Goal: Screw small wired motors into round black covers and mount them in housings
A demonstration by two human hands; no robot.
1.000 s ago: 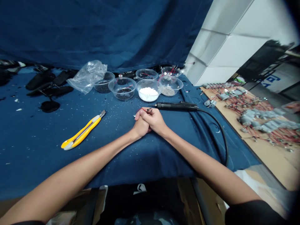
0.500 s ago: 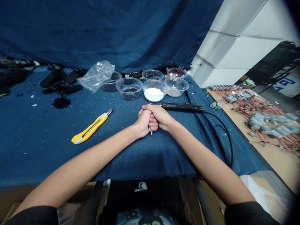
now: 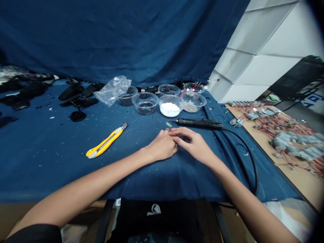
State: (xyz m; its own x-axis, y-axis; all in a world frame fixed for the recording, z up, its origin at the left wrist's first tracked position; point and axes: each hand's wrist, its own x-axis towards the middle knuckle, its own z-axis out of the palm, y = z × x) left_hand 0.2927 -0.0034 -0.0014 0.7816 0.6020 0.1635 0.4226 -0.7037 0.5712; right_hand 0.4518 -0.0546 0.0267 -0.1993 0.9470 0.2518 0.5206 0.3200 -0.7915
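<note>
A small wired component with a red lead sits pinched in the right fingers, near the middle of the table. The left fingers lie loose and apparently empty just beside it. Wired motors, seemingly finished, are heaped beyond the table's right edge.

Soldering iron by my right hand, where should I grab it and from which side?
Grip the soldering iron's black handle around its middle, coming from the near side with your right hand, which lies just below it. The handle lies flat and crosswise, its thin tip pointing left and its cable leaving the right end, so the middle likely keeps you clear of both.
</note>
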